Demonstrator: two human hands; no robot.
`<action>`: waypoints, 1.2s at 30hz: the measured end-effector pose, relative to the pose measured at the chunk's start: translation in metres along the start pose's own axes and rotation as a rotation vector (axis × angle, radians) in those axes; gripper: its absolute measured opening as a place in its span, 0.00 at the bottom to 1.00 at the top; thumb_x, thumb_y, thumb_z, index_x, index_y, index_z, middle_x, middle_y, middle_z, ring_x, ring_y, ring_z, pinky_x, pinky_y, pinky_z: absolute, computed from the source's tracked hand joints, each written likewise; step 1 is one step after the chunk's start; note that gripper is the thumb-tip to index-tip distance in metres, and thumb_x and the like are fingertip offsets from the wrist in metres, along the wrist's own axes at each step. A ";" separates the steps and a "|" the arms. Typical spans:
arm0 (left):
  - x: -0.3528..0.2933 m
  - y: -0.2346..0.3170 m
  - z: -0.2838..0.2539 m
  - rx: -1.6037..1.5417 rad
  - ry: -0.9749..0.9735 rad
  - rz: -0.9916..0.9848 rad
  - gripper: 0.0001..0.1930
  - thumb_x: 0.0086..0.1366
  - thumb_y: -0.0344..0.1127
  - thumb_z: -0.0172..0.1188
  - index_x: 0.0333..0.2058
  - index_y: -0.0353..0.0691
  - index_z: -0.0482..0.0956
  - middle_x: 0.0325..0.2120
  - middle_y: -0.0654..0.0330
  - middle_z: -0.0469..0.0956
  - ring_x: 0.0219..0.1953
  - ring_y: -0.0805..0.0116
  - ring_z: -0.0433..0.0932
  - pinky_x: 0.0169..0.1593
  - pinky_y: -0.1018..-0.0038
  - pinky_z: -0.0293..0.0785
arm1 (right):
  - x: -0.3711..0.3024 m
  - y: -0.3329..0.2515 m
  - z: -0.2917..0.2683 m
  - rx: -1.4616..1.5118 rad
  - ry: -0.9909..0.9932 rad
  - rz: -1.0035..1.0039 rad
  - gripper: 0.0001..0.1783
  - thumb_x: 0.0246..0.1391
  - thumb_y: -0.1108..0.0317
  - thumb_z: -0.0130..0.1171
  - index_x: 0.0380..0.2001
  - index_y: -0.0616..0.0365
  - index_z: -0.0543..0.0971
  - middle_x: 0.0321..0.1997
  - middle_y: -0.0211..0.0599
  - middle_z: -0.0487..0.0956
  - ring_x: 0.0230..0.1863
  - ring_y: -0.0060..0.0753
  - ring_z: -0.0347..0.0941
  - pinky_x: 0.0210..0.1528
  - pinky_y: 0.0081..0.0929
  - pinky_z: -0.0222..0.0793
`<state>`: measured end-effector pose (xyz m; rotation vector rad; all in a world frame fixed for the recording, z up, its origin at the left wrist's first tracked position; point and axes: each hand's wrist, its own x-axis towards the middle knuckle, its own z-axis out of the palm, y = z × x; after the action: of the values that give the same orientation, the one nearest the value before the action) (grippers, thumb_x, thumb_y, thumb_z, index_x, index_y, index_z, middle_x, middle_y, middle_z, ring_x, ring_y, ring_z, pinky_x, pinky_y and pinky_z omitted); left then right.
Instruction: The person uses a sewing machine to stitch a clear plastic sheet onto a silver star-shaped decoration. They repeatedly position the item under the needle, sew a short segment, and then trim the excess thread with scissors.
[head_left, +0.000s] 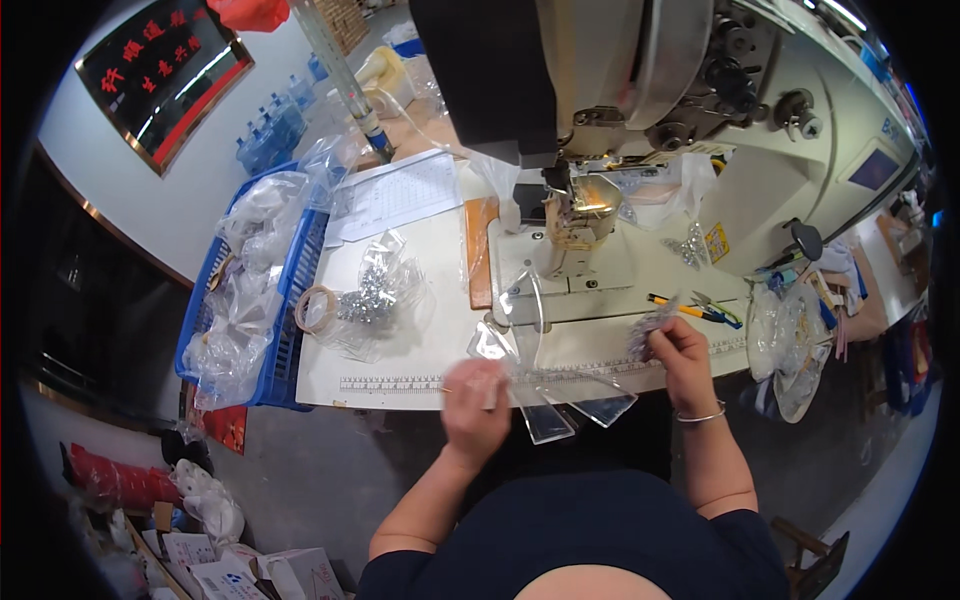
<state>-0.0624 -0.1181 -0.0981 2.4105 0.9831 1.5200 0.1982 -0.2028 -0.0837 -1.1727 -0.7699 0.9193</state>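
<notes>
My right hand [684, 362] pinches a small greyish, sparkly piece [648, 332] above the right part of the white sewing table [400, 300]. At the front edge my left hand [476, 408] is smeared by motion, so its fingers cannot be made out. Between my hands lie clear plastic strips [522, 372], with two pointed ends hanging over the table edge. The sewing machine [575, 215] stands just beyond them. To the left, a plastic bag of glittering pieces [372, 300] lies beside a roll of tape [316, 309].
A blue basket [290, 310] full of plastic bags stands at the left edge. Papers [392, 198] lie behind the glittering bag. A yellow pen [672, 308] and thread snips [716, 308] lie near my right hand. A ruler strip [390, 384] runs along the front.
</notes>
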 end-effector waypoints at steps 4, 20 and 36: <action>0.020 -0.028 -0.007 0.145 -0.169 -0.256 0.18 0.50 0.29 0.64 0.41 0.31 0.75 0.36 0.52 0.71 0.40 0.53 0.70 0.44 0.63 0.67 | 0.004 0.003 0.002 0.076 -0.003 0.062 0.03 0.54 0.73 0.55 0.30 0.60 0.72 0.26 0.29 0.74 0.27 0.20 0.70 0.32 0.19 0.68; 0.009 -0.014 0.006 -0.495 -0.006 -0.370 0.08 0.48 0.19 0.64 0.27 0.36 0.76 0.25 0.58 0.77 0.28 0.67 0.77 0.32 0.75 0.73 | 0.015 -0.008 0.057 -0.417 -0.556 -0.384 0.06 0.49 0.73 0.57 0.32 0.61 0.75 0.41 0.35 0.77 0.40 0.30 0.72 0.46 0.23 0.66; 0.005 -0.009 0.013 -0.408 -0.416 -0.361 0.17 0.57 0.28 0.58 0.47 0.36 0.71 0.44 0.53 0.72 0.48 0.61 0.71 0.52 0.67 0.67 | 0.017 -0.077 0.043 0.163 -0.360 -0.219 0.05 0.49 0.78 0.56 0.32 0.63 0.74 0.32 0.33 0.74 0.35 0.24 0.72 0.41 0.24 0.70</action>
<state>-0.0538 -0.1048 -0.1043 2.0066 0.8557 0.9344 0.1824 -0.1797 0.0020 -0.7715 -1.0689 1.0004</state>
